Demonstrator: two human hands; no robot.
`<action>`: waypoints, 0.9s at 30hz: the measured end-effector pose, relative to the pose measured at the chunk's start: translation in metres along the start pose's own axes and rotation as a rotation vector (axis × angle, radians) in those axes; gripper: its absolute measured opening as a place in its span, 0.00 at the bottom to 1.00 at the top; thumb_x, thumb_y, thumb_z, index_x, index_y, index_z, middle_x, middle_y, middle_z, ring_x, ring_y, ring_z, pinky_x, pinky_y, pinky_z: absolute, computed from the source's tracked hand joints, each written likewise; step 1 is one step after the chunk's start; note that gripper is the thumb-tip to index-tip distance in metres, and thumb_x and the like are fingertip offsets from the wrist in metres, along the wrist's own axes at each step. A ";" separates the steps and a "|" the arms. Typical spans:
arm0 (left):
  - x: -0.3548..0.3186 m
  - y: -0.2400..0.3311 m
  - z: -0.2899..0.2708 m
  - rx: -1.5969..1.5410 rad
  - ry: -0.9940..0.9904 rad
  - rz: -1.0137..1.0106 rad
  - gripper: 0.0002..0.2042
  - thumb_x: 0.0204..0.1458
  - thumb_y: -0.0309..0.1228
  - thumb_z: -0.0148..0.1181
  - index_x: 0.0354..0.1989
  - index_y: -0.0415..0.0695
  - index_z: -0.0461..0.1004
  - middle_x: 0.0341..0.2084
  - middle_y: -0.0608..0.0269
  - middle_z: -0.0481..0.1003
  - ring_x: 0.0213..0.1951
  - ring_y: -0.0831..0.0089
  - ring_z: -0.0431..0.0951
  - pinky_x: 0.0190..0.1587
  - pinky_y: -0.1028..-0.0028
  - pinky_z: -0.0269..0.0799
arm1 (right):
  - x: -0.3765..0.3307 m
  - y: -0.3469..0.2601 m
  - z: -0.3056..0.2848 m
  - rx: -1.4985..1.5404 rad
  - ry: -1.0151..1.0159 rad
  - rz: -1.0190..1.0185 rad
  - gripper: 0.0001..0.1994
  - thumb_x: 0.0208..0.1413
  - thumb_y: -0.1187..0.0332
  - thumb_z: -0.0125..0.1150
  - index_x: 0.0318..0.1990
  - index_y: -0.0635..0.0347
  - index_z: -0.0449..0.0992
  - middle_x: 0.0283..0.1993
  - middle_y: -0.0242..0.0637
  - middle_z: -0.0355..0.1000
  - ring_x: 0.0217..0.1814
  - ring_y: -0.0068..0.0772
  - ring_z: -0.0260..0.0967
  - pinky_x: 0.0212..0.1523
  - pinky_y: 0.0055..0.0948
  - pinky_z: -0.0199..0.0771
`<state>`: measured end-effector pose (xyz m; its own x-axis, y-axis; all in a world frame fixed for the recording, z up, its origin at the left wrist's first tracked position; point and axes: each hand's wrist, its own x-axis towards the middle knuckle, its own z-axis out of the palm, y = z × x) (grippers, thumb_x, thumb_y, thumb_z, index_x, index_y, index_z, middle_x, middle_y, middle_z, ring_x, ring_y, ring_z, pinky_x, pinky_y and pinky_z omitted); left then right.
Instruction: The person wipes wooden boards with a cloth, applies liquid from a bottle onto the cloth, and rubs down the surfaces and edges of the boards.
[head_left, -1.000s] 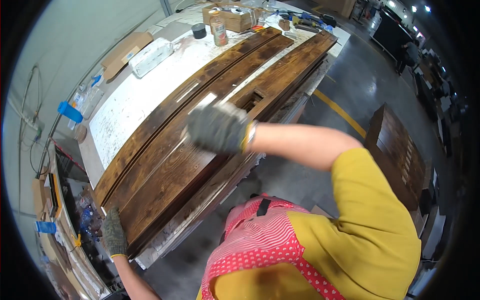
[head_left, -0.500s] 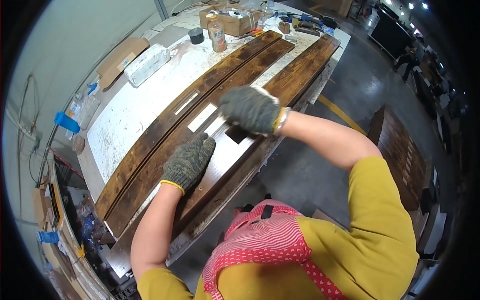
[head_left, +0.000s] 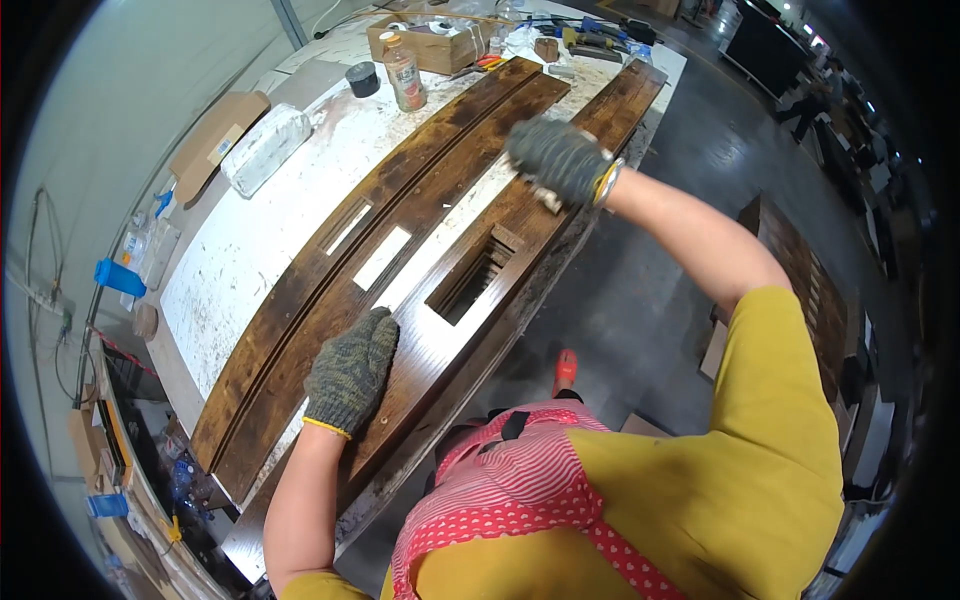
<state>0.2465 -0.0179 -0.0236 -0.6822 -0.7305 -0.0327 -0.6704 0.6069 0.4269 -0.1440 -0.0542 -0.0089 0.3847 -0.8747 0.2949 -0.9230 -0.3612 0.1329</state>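
Observation:
My left hand (head_left: 350, 372), in a dark knitted glove with a yellow cuff, lies on the nearest brown wooden board (head_left: 440, 345), fingers stretched out along its far edge. A rectangular slot (head_left: 470, 280) is cut through this board. Beyond the slot, my right hand (head_left: 562, 160), gloved alike and blurred by motion, is closed on a pale crumpled wad (head_left: 547, 200) against the board's surface. Most of the wad is hidden under the glove. Alongside lie a middle board (head_left: 440, 205) with a rectangular opening and a curved outer board (head_left: 290, 310) with a narrower one.
On the white, stained table (head_left: 270, 240) stand a bottle (head_left: 404, 75), a dark round tin (head_left: 363, 79) and a white wrapped block (head_left: 266, 150). A cardboard box (head_left: 440, 50) and several tools sit at the far end. Slotted brown panels (head_left: 800, 270) stand at right.
My right hand has moved away along the nearest board, up and to the right, uncovering the slot. My left hand has shifted slightly down and left in the picture.

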 end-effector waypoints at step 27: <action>0.102 0.112 0.022 0.335 0.151 -0.187 0.26 0.60 0.44 0.50 0.61 0.40 0.65 0.55 0.40 0.69 0.55 0.42 0.70 0.57 0.56 0.65 | -0.051 0.157 0.002 0.006 0.341 -0.330 0.14 0.49 0.66 0.62 0.46 0.49 0.76 0.54 0.30 0.72 0.57 0.33 0.69 0.57 0.35 0.69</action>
<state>0.0954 -0.0178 0.0009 -0.5057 -0.8605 0.0618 -0.8538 0.5094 0.1074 -0.3081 -0.0672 -0.0050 0.6375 -0.5570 0.5323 -0.7507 -0.6047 0.2662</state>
